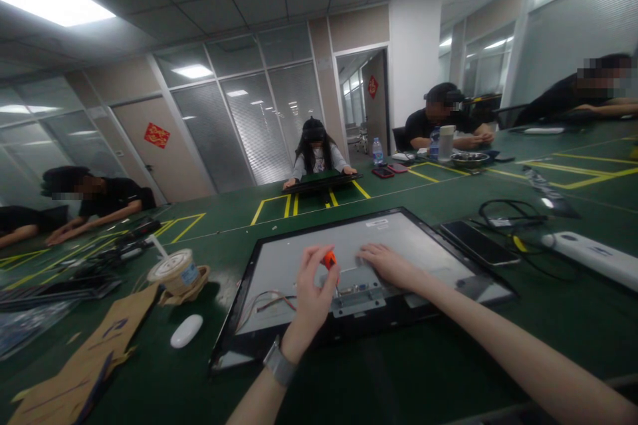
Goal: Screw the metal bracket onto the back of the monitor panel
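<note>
And here we are at the green table (393, 378), with the screen panel (294, 251) lying flat, grey back up, right in front of the person. The left hand (314, 284) has its thumb and fingers pinched around an orange-handled screwdriver (329, 259), shaft down towards the metal bracket (357, 302); whether the tip touches anything is too small to call. Over on the other side, the right hand (381, 262) lies spread and empty on the grey back, fingers loosely apart. Now, that panel looks broad, thin and stiff, probably moderately light for its width, and likely fragile on the face turned down, so the sensible hold would be two hands on opposite edges of the black frame (369, 327), clear of the loose wires (274, 300). The screwdriver should be light and rigid, best gripped on its stubby, likely plastic handle. Textures, then: smooth dull metal across the back, slots and sockets along the bracket, soft thin wires curling at the left. Beside all that, a glossy white oval case (187, 331), creased brown cardboard (100, 352) and, across on the right, a slick dark phone (479, 242).
</note>
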A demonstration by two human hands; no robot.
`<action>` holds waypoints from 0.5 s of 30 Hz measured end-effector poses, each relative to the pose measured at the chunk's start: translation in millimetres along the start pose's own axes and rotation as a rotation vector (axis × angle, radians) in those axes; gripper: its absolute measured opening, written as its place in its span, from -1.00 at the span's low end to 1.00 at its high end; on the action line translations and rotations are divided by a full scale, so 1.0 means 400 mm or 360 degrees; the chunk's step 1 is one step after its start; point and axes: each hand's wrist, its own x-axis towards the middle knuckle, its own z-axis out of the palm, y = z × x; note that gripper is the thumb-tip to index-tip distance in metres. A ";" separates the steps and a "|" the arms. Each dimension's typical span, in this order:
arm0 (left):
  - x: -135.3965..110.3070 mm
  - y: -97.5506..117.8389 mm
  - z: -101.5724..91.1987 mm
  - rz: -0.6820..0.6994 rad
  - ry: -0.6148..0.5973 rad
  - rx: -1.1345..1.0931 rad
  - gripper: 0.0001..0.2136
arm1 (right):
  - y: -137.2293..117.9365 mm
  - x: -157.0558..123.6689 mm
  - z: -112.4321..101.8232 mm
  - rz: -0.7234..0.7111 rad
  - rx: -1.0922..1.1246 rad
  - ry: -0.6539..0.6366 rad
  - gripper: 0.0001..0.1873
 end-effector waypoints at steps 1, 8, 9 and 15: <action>0.000 0.001 0.000 0.0025 0.0007 0.0023 -0.76 | 0.001 0.001 0.002 -0.0001 -0.0003 0.0000 -0.37; -0.004 0.003 -0.004 -0.0059 -0.0064 -0.0048 -0.73 | 0.012 0.000 0.014 -0.0015 0.0005 0.0037 -0.37; -0.003 0.002 -0.006 -0.0056 -0.0063 -0.0064 -0.73 | 0.013 0.001 0.016 -0.0014 0.0006 0.0041 -0.36; 0.004 -0.002 -0.009 0.0030 0.0113 0.0043 -0.84 | 0.012 0.002 0.018 0.0001 0.0006 0.0041 -0.35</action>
